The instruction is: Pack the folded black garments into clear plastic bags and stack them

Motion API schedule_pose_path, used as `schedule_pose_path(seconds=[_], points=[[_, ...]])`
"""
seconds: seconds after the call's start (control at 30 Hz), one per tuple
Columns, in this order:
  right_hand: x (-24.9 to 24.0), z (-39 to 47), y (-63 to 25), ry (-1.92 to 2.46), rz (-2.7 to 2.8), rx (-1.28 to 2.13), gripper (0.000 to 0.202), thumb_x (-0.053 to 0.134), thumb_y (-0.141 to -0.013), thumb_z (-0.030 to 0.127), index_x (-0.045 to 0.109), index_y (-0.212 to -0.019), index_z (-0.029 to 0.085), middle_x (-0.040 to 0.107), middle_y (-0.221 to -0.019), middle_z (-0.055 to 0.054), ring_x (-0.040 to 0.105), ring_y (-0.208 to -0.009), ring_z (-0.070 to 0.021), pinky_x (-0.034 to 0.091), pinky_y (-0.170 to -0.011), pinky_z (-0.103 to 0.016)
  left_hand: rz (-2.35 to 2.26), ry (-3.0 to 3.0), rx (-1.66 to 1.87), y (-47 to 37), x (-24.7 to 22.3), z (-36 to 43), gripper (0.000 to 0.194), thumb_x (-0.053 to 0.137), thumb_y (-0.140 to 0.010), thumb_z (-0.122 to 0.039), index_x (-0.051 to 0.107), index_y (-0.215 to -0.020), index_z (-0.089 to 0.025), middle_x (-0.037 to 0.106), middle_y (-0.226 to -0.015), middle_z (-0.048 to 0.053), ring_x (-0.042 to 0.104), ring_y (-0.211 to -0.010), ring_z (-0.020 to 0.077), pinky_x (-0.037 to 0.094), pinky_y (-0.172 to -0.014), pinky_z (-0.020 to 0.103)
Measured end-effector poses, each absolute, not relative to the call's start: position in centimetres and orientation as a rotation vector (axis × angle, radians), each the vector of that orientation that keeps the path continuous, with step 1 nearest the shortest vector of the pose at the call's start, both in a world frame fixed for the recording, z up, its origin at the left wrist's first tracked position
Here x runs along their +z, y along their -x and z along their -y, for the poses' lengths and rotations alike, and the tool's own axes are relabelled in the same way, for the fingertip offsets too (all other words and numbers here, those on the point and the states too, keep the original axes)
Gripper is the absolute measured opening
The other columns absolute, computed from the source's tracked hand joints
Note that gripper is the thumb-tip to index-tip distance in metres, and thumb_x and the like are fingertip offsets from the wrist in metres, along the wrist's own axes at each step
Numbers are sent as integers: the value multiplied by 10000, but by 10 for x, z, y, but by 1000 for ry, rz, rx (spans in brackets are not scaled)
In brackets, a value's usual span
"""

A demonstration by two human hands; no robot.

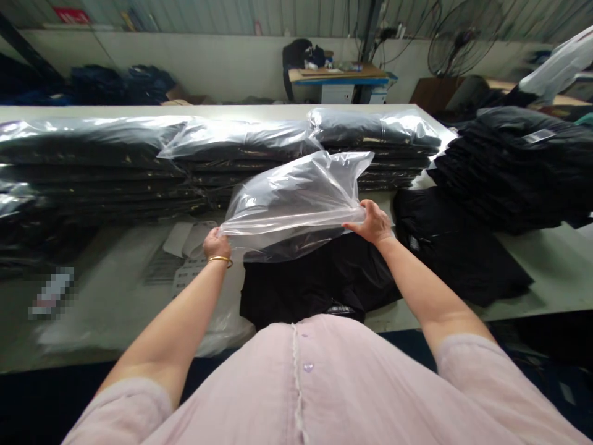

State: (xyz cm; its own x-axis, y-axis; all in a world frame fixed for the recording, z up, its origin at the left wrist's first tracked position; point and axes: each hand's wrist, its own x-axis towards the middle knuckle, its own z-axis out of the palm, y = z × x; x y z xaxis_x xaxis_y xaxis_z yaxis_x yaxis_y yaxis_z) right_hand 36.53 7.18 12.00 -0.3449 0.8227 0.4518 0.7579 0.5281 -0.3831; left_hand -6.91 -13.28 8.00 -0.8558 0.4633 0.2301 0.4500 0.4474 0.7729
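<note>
clear plastic bag (296, 188) was up off the table (556, 262), over the near edge of the work area, in both hands. left hand (216, 244) had its fingers closed on one end of the near edge; right hand (372, 221) pinched the other end, thumb on the near side. edge ran fairly taut between them, bag body puffed out beyond. my read: wide grip to keep the film spread and stop it collapsing.

black garment (319, 284) lay flat right under the bag, close to the body, probably for short reach. dark cloth showed through the lower film; couldn't tell if any was inside.

folded garment (463, 256) and a tall garment pile (523, 170) sat to the right, flat clear film (106, 309) and printed sheets (188, 275) to the left. looked like a side-per-material layout. bagged stacks (245, 139) lined the far side, likely to leave the near strip for handling.

surface was pale and smooth. behind: workbench (340, 74), big fan (458, 40), light wall (222, 65) under ribbed panels.
</note>
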Motion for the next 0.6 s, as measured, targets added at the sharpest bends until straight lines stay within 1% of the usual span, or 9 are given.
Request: schedule_pose_path(seconds=[0.07,0.13,0.2,0.27,0.3,0.37,0.43,0.5,0.6], points=[[115,-78,-365,1309,2086,124,518,648,-728,566,546,-1087,206,638,-1027,-92,593,-892,-263,435,-754,-335,-2710,-781,1426,69,87,135,264,503,-782,-362,663,-863,-168,648,-750,23,568,-725,177,445,-696,273],[109,-89,-367,1371,1947,186,335,570,-796,446,555,-1037,214,644,-922,-57,595,-841,-238,438,-745,-329,-2732,-773,1463,67,94,139,293,540,-766,-354,667,-961,-175,659,-806,22,574,-731,171,449,-699,270],[103,-102,-370,1423,1795,307,255,530,-810,383,556,-998,214,635,-809,-19,592,-757,-211,447,-721,-317,-2732,-833,1498,65,98,143,458,614,-711,-338,618,-1145,-189,669,-896,19,569,-702,149,456,-688,260],[97,-113,-373,1439,1645,445,287,551,-794,376,537,-1022,204,629,-744,7,591,-685,-189,462,-691,-302,-2732,-909,1493,63,99,147,687,686,-635,-314,522,-1293,-203,668,-979,23,557,-670,130,466,-684,256],[95,-117,-374,1429,1581,496,330,576,-779,379,523,-1049,196,636,-738,12,597,-668,-182,470,-681,-296,-2741,-945,1465,64,98,148,741,707,-607,-308,505,-1313,-204,667,-1007,29,560,-681,132,473,-700,262],[92,-119,-375,1391,1495,517,381,613,-762,377,512,-1075,186,666,-773,0,623,-680,-179,486,-689,-292,-2778,-995,1335,66,93,150,651,712,-594,-310,583,-1221,-193,672,-1008,49,586,-758,164,481,-760,295],[93,-115,-377,1338,1500,469,302,604,-781,364,556,-1023,190,702,-870,-35,652,-745,-187,499,-738,-306,-2821,-992,1137,70,87,151,429,683,-621,-320,674,-1024,-175,681,-942,73,603,-834,220,479,-798,344],[96,-109,-379,1259,1587,452,203,558,-825,344,624,-950,199,717,-989,-60,666,-858,-203,503,-818,-329,-2826,-960,1001,75,81,152,286,638,-659,-329,696,-889,-168,684,-870,91,612,-848,265,480,-783,385],[103,-101,-383,1123,1807,564,241,524,-861,331,702,-976,215,708,-1111,-50,638,-1030,-224,481,-933,-364,-2820,-877,993,81,74,154,264,584,-694,-325,700,-865,-160,691,-833,114,622,-846,309,484,-760,427]])
